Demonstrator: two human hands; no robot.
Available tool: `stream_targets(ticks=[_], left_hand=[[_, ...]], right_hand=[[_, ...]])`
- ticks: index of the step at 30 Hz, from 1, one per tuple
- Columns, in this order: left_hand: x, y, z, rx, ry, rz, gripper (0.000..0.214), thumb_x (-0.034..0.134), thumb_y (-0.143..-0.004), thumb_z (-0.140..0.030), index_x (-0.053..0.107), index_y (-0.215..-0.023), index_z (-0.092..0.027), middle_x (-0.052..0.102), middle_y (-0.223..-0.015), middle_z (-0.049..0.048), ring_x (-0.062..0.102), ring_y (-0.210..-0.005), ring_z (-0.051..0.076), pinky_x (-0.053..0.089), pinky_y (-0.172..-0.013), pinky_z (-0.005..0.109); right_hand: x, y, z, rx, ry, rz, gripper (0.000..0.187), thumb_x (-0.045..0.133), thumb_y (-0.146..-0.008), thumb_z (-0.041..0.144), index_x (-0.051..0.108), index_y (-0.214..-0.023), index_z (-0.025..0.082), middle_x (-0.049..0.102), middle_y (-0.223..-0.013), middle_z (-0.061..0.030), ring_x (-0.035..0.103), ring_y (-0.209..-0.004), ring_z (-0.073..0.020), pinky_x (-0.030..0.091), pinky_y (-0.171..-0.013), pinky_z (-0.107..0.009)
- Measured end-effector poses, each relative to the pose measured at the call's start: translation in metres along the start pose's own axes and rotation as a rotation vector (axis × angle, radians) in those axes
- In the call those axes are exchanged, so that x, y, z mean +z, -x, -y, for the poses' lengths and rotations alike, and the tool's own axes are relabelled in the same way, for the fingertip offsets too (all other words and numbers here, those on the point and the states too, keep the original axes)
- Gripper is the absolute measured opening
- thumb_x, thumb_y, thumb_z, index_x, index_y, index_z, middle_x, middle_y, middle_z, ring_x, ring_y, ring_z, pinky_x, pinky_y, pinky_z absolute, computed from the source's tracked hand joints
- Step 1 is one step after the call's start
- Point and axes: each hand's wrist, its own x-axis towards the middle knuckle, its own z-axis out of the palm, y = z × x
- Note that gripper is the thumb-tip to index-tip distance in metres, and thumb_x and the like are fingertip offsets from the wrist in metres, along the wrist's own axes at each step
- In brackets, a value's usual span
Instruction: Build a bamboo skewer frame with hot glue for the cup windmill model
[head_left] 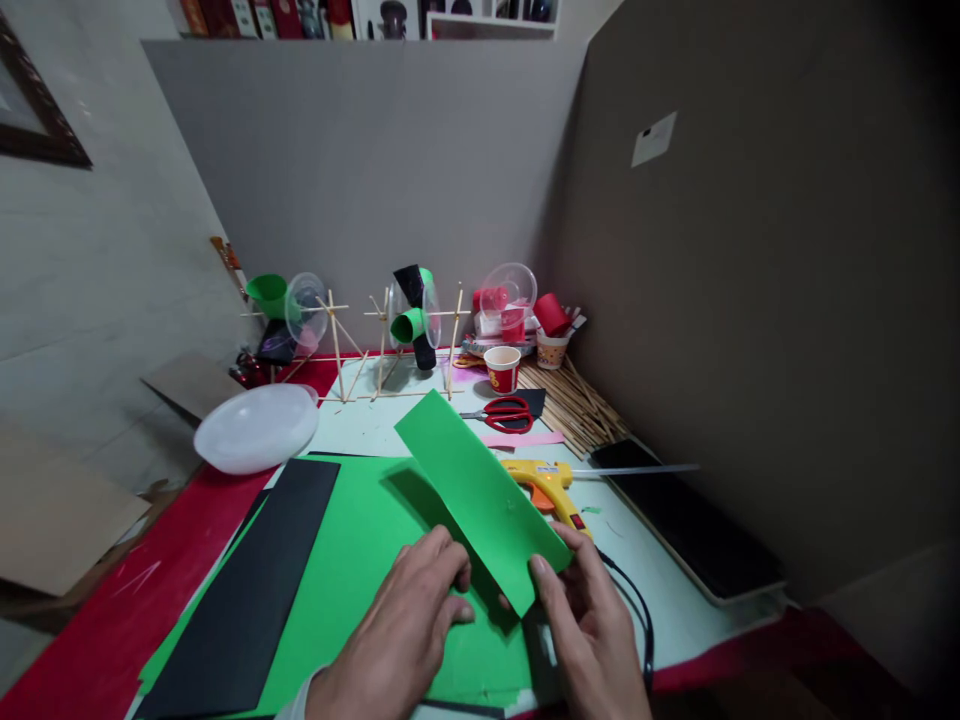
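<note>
My right hand [592, 620] pinches the near end of a green craft-foam strip [480, 490] between thumb and fingers. The strip is raised at a slant, its far end pointing up and left. Beside its left edge is my left hand [409, 620], fingers loosely curled with the thumb apart and nothing visible in them. Beneath both hands lies a large green sheet [337, 560], and a black strip [255, 590] rests on its left part. A yellow glue gun [551, 485] with a clear glue stick in its back lies just beyond my right hand.
Red-handled scissors [508, 414], a paper cup [502, 368] and a pile of wooden sticks [574, 400] lie farther back. Stick frames with a green-and-black bladed wheel [415, 318] stand behind. At left is a white bowl [259, 428]; at right, a dark flat panel [690, 520].
</note>
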Motion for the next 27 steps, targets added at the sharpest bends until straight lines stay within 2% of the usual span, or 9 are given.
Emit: stream_targets(ticks=[3,6,8,11,16,19,21,24,27], left_hand=[[0.0,0.003,-0.007,-0.042,-0.055,0.046,0.023,0.042,-0.093,-0.005,0.055,-0.101,-0.022,0.059,-0.112,0.0071,0.06,-0.106,0.022,0.052,-0.104,0.046],[-0.001,0.003,-0.015,-0.092,-0.11,0.1,0.03,0.041,-0.092,-0.006,0.057,-0.113,-0.021,0.058,-0.125,0.0106,0.056,-0.121,0.025,0.042,-0.116,0.054],[0.001,0.002,-0.018,-0.139,-0.142,0.12,0.038,0.039,-0.091,-0.003,0.057,-0.118,-0.021,0.057,-0.131,0.011,0.053,-0.128,0.025,0.034,-0.121,0.057],[0.005,0.0,-0.016,-0.171,-0.182,0.09,0.046,0.034,-0.089,0.001,0.058,-0.12,-0.022,0.058,-0.127,0.0096,0.055,-0.125,0.023,0.037,-0.119,0.056],[0.014,0.004,0.001,0.047,-0.268,-0.036,0.03,0.04,-0.096,-0.01,0.059,-0.114,-0.026,0.064,-0.116,0.0041,0.06,-0.107,0.024,0.052,-0.097,0.046],[0.023,0.009,0.016,0.258,-0.423,-0.19,0.023,0.049,-0.097,-0.013,0.059,-0.114,-0.026,0.069,-0.109,0.0005,0.061,-0.092,0.021,0.051,-0.082,0.035],[0.03,0.01,0.025,0.354,-0.494,-0.299,0.021,0.051,-0.098,-0.014,0.058,-0.114,-0.024,0.07,-0.105,-0.0009,0.06,-0.086,0.019,0.048,-0.076,0.032],[0.039,0.006,0.034,0.359,-0.504,-0.334,0.016,0.056,-0.096,-0.017,0.059,-0.11,-0.025,0.071,-0.103,-0.0027,0.059,-0.083,0.017,0.046,-0.074,0.031],[0.041,0.002,0.034,0.283,-0.483,-0.275,0.011,0.06,-0.094,-0.019,0.061,-0.103,-0.026,0.071,-0.106,-0.0022,0.06,-0.086,0.018,0.048,-0.078,0.032]], right_hand=[[0.006,0.005,0.004,0.009,-0.001,-0.058,0.046,0.065,-0.086,0.059,0.063,-0.116,0.024,0.07,-0.073,-0.001,0.062,-0.06,-0.019,0.048,-0.054,-0.027],[0.005,0.004,0.005,0.0,0.024,-0.064,0.045,0.064,-0.087,0.057,0.063,-0.115,0.022,0.067,-0.067,0.0005,0.06,-0.056,-0.0177,0.046,-0.051,-0.026],[0.001,0.001,0.001,-0.011,0.047,-0.021,0.045,0.062,-0.088,0.056,0.063,-0.115,0.021,0.066,-0.064,0.0007,0.06,-0.054,-0.0177,0.048,-0.05,-0.025],[-0.007,-0.005,-0.008,-0.033,0.068,0.081,0.047,0.061,-0.089,0.057,0.063,-0.117,0.019,0.07,-0.067,-0.0017,0.065,-0.054,-0.0195,0.051,-0.048,-0.026],[-0.006,-0.005,-0.015,-0.114,0.082,0.037,0.041,0.061,-0.092,0.053,0.066,-0.116,0.02,0.068,-0.063,-0.0009,0.064,-0.05,-0.0187,0.049,-0.044,-0.024],[-0.003,-0.004,-0.013,-0.163,0.129,-0.018,0.038,0.06,-0.094,0.051,0.066,-0.117,0.021,0.064,-0.059,0.0009,0.061,-0.047,-0.0172,0.048,-0.043,-0.023],[-0.005,-0.006,-0.013,-0.197,0.152,0.016,0.037,0.061,-0.093,0.052,0.067,-0.113,0.021,0.064,-0.058,0.0011,0.059,-0.044,-0.0165,0.047,-0.042,-0.023],[-0.009,-0.011,-0.016,-0.219,0.175,0.071,0.038,0.063,-0.091,0.054,0.069,-0.11,0.022,0.066,-0.06,-0.0001,0.057,-0.042,-0.0162,0.048,-0.041,-0.023],[-0.012,-0.015,-0.02,-0.2,0.207,0.086,0.042,0.064,-0.089,0.056,0.069,-0.112,0.022,0.07,-0.065,-0.0024,0.062,-0.046,-0.0177,0.05,-0.043,-0.023]])
